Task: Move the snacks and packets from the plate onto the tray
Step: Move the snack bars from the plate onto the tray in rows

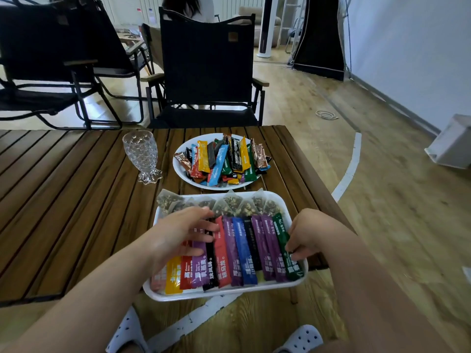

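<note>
A white rectangular tray sits at the table's near edge, partly overhanging it. Several colourful stick packets lie side by side in it, with several clear pyramid tea bags along its far side. My left hand rests flat on the packets at the tray's left, fingers spread. At the tray's right end my right hand pinches the green packet with curled fingers. Beyond the tray stands a white round plate heaped with several more stick packets and snacks.
A cut-glass goblet stands left of the plate on the slatted wooden table. Black folding chairs stand behind the table. The table's right edge runs close by the tray. My white shoes show below.
</note>
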Available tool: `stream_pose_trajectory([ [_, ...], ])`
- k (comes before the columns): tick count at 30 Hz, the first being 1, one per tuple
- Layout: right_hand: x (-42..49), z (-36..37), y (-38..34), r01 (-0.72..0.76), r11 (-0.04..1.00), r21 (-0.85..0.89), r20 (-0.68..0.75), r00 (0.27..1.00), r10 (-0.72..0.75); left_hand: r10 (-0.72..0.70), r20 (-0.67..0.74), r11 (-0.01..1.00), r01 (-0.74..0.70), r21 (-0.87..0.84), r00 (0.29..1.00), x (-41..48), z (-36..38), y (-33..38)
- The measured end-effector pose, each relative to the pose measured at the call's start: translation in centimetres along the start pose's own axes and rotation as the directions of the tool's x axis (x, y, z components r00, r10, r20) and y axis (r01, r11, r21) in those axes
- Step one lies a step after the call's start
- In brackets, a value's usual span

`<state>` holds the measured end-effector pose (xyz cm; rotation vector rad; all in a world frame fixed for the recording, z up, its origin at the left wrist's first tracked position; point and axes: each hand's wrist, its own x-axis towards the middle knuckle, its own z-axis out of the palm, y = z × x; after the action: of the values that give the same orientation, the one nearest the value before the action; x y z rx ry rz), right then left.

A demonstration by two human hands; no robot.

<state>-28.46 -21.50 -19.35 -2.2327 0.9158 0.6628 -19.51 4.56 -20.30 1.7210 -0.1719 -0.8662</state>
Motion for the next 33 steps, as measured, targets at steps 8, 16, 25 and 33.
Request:
stream_pose_trajectory([
  [8,0.8,0.4,-0.1,-0.023,0.999,-0.022,-0.26,0.965,0.017,0.019,-0.094,0.999,-0.014,0.05,0.995,-1.1,0.6,1.0],
  [16,0.2,0.1,-1.0,0.067,0.996,0.053,-0.215,0.975,-0.055,0.218,-0.226,0.824,-0.055,0.563,0.949,5.9,4.1,10.3],
  [25,0.6,0.6,-0.4,0.12,0.993,0.02,-0.137,0.984,-0.116,0.177,-0.37,0.37,0.286,0.884,0.912,18.4,9.9,14.8],
  [33,1.5,-0.7,0.2,0.155,0.984,0.092,-0.181,0.974,-0.136,0.082,-0.472,0.257,0.439,0.861,0.878,21.8,10.6,14.7],
])
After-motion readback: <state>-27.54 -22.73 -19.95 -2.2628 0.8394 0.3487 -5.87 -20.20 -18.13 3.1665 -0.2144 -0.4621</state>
